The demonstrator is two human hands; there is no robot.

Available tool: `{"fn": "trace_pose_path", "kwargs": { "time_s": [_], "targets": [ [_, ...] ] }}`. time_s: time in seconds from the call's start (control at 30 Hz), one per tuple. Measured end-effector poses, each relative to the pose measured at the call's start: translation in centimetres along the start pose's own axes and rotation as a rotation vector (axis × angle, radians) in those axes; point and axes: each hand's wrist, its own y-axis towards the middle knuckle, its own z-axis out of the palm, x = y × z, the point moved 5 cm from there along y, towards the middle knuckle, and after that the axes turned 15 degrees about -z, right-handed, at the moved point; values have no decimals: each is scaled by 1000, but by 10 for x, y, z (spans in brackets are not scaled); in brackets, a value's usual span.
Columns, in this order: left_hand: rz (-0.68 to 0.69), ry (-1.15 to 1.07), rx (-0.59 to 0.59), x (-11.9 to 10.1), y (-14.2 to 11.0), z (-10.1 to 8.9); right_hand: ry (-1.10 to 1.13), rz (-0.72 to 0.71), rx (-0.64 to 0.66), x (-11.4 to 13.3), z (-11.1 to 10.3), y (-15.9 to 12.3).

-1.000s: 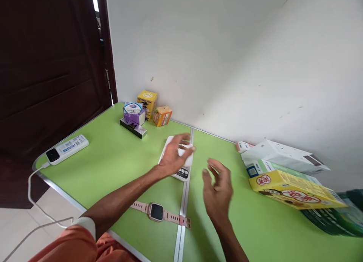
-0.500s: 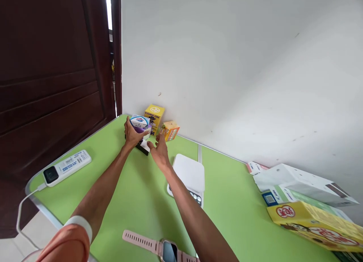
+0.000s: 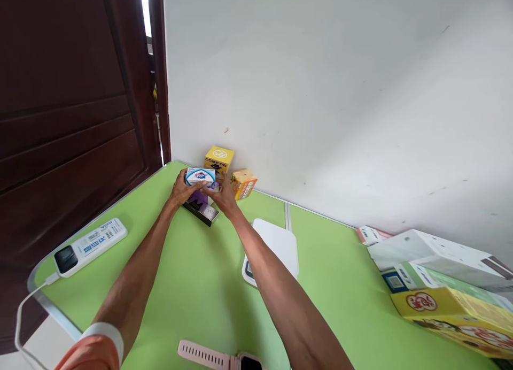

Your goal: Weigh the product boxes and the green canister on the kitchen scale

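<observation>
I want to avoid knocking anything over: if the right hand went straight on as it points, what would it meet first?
Probably the upright yellow cardboard box marked COME ON, just beyond the right hand, though depth is unclear from this one view.

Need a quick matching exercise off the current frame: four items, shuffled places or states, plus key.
1. blue-and-white box
2. white scale
3. pink-strapped watch
4. white device with a screen

A. near the left edge of the table
B. cut off by the picture's bottom edge
C. held in the left hand
D. partly hidden by the right forearm

Pairs: 1-C, 2-D, 3-B, 4-A
</observation>
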Motion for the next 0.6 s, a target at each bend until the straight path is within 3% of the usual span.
{"fn": "trace_pose_path", "kwargs": {
  "time_s": [0.2,0.43,0.5,0.6],
  "targets": [
    [67,122,105,-24,-20,0,-4,52,53,19,-19,3],
    [-14,167,268,-32,-36,-11,-121,83,170,52,-32,21],
    [-32,156,267,-30,-38,-13,-150,78,138,62,-45,21],
    [-52,206,171,-25,-39,-14,-125,100,5,71,-83,5]
  ]
}}
